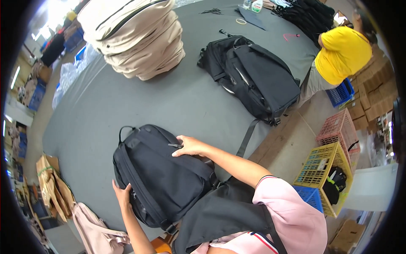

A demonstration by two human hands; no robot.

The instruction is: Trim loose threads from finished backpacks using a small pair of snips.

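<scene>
Person's right hand (189, 146): arm bent across the body, fingers closed on a small metal tool (173, 145). Left hand (123, 197): open, fingers spread at the backpack's side. Backpack (165, 175): black, lying between both hands. Beyond right hand: second backpack (264, 78), strap (247, 139) trailing near the forearm. Beyond both: beige stack (146, 48). Beside left forearm: pink bag (94, 228).

2 hands (191, 146) (123, 197), at least 2 backpacks (167, 169) (262, 70)

Wide grey tabletop (105, 99) across middle. Brownish floor (296, 127) at right, yellow crate (315, 169) beside pink crate (337, 127). Cardboard boxes (374, 91) piled beyond. Bright glare upper left; lit tube lamp (15, 77) below.
</scene>
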